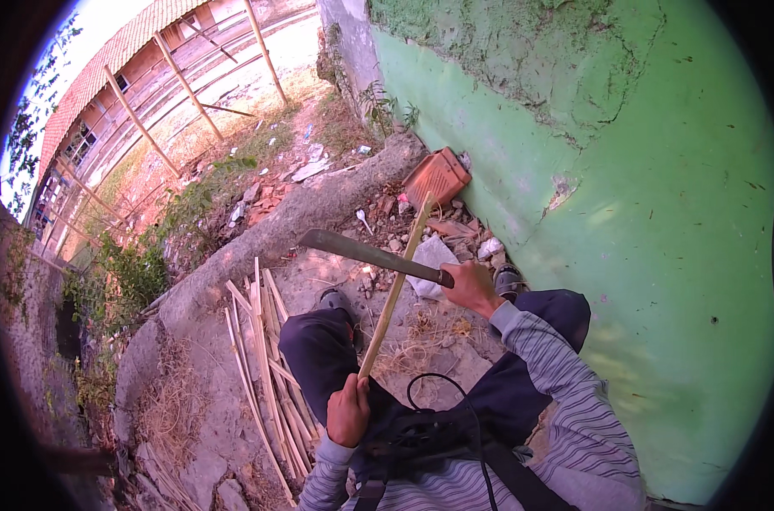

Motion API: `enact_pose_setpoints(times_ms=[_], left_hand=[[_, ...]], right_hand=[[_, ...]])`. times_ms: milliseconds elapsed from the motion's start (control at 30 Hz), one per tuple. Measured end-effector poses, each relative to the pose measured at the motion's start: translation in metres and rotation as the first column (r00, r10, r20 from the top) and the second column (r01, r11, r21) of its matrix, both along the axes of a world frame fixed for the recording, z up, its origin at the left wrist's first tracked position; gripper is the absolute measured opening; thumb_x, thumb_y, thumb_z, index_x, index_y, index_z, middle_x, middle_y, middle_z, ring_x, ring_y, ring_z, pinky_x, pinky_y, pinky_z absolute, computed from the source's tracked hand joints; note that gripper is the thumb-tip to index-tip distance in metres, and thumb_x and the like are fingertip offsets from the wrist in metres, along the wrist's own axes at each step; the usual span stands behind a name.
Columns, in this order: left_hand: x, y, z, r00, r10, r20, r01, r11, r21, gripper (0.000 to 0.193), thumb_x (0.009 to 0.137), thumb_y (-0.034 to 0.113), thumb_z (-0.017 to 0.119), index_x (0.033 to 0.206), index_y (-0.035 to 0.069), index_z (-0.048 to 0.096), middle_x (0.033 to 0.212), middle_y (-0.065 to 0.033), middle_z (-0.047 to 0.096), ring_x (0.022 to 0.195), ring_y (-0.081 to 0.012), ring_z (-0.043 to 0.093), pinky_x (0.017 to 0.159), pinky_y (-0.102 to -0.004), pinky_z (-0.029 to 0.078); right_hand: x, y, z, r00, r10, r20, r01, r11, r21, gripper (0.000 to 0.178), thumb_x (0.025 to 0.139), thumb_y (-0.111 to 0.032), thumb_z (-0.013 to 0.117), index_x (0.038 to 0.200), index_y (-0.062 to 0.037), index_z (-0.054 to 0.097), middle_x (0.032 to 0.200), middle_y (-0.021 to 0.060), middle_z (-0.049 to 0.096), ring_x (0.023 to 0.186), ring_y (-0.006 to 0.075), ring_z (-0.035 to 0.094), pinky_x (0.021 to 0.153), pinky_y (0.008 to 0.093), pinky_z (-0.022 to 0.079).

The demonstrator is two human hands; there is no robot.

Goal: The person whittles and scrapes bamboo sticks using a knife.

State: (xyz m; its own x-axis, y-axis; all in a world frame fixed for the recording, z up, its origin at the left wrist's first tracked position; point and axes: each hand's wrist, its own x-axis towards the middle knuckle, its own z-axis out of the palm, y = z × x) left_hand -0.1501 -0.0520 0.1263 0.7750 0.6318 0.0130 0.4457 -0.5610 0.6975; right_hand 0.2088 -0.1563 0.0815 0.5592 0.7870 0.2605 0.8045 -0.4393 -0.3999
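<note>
My left hand (349, 412) is closed round the lower end of a pale bamboo strip (385, 322), which slants up and away from me. In my right hand (474, 289) is the handle of a machete (353, 250). Its long dark blade points left and crosses the strip above the middle; whether the edge touches the strip I cannot tell. To the left of my knee, a bundle of split bamboo strips (270, 366) lies on the ground. Thin curled shavings (425, 328) are scattered between my feet.
A green wall (659, 247) with peeling plaster rises close on my right. Ahead, an orange plastic basket (438, 175) leans by rubble and a white sack (431, 266). A low cement ridge (259, 230) runs across to the left, with plants (127, 272) beyond it.
</note>
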Motion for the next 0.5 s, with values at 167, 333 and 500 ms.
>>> enact_pose_setpoints(times_ms=[167, 333, 500], left_hand=[[-0.002, -0.005, 0.001, 1.000, 0.006, 0.029, -0.006, 1.000, 0.005, 0.022, 0.107, 0.016, 0.053, 0.090, 0.002, 0.055, 0.070, -0.0238, 0.060, 0.066, -0.0455, 0.063, 0.054, -0.0522, 0.041], [-0.025, -0.008, 0.006, 1.000, 0.028, -0.007, -0.028, 0.999, -0.028, 0.023, 0.107, 0.016, 0.053, 0.090, 0.002, 0.055, 0.068, -0.0243, 0.059, 0.065, -0.0458, 0.062, 0.055, -0.0526, 0.041], [-0.016, 0.000, 0.004, 0.999, 0.032, -0.006, -0.032, 0.999, 0.011, 0.023, 0.107, 0.017, 0.053, 0.089, 0.002, 0.055, 0.068, -0.0243, 0.059, 0.064, -0.0460, 0.062, 0.055, -0.0527, 0.041]], right_hand=[[0.022, 0.006, 0.003, 0.996, 0.029, 0.084, -0.023, 0.998, -0.065, 0.008, 0.083, -0.021, 0.068, 0.081, -0.0140, 0.070, 0.067, 0.0175, 0.067, 0.066, 0.0392, 0.070, 0.062, 0.0520, 0.056], [0.033, 0.010, 0.013, 0.993, -0.093, 0.070, 0.091, 0.995, 0.033, 0.011, 0.085, -0.023, 0.067, 0.083, -0.0130, 0.072, 0.069, 0.0168, 0.069, 0.066, 0.0392, 0.071, 0.062, 0.0511, 0.057], [-0.006, 0.012, 0.003, 0.992, 0.113, 0.048, -0.112, 0.994, -0.010, 0.009, 0.079, -0.022, 0.070, 0.081, -0.0129, 0.069, 0.063, 0.0147, 0.064, 0.064, 0.0389, 0.069, 0.060, 0.0509, 0.055]])
